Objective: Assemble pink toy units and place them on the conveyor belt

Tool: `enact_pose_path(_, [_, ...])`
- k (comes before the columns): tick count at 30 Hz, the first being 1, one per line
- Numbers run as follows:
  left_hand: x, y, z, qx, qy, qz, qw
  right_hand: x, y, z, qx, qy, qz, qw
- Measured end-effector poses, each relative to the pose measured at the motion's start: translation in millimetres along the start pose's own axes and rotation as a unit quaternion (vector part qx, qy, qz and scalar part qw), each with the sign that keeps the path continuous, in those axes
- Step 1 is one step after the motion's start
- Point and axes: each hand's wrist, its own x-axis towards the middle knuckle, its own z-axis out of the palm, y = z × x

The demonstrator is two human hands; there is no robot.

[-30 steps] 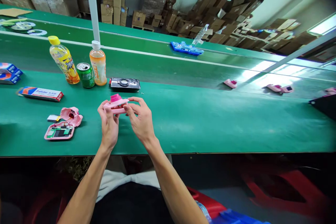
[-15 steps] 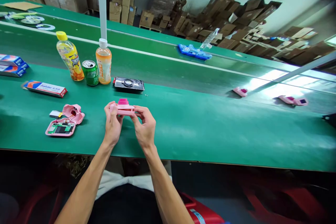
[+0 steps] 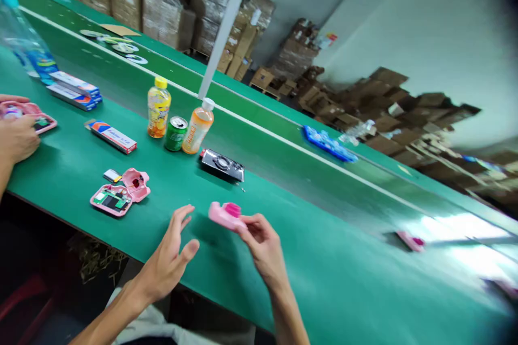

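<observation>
A pink camera-shaped case (image 3: pixel 225 216) with a darker pink round part on top is pinched at its right end by my right hand (image 3: pixel 263 248), above the green table (image 3: pixel 324 259). My left hand (image 3: pixel 170 259) is apart from it on the left, fingers spread and holding nothing. To the left lies an opened pink case (image 3: pixel 117 197) with a green circuit board showing; a small silver battery (image 3: pixel 112 175) rests beside it. Behind my hands is a black device (image 3: pixel 222 164) with a ring on its face.
An orange bottle (image 3: pixel 198 126), a green can (image 3: pixel 176 133) and a yellow-capped bottle (image 3: pixel 158 108) stand behind. Flat boxes (image 3: pixel 113 136) lie left. At the left edge another person's hand (image 3: pixel 18 137) holds a pink case. More pink cases (image 3: pixel 410 241) lie right.
My left hand has let go of the pink case and moved away to the left. My right hand still holds it. The view has turned and tilted, bringing another person's hands in at the left.
</observation>
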Motion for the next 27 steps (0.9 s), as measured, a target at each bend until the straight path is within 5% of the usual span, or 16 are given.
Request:
enact_pose_path(2, [-12, -1, -31.6, 0.164, 0.076, 0.090, 0.979, 40, 17, -37, -0.104, 0.114, -0.007, 0.988])
enact_pose_path(6, [-11, -11, -104.3, 0.413, 0.297, 0.168, 0.844, 138, 40, -82, -0.181, 0.240, -0.007, 0.954])
enact_pose_path(9, [3, -19, -133.7, 0.524, 0.290, 0.098, 0.795, 187, 48, -83, -0.212, 0.255, -0.008, 0.943])
enact_pose_path(12, [11, -24, -125.7, 0.558, 0.258, 0.066, 0.786, 203, 53, -68, -0.225, 0.261, -0.021, 0.938])
enact_pose_path(17, [6, -26, -59.0, 0.554, 0.236, 0.091, 0.793, 148, 68, -37, -0.222, 0.270, -0.067, 0.935])
enact_pose_path(22, [-10, -22, 8.4, 0.541, 0.160, 0.117, 0.817, 30, 60, 6, -0.138, 0.034, -0.109, 0.984])
enact_pose_path(25, [-19, -19, 21.0, 0.499, 0.083, 0.124, 0.854, -17, 41, 26, -0.051, -0.085, -0.122, 0.988])
enact_pose_path(27, [-14, -17, 13.5, 0.457, 0.043, 0.107, 0.882, -32, 32, 31, -0.032, -0.074, -0.110, 0.991])
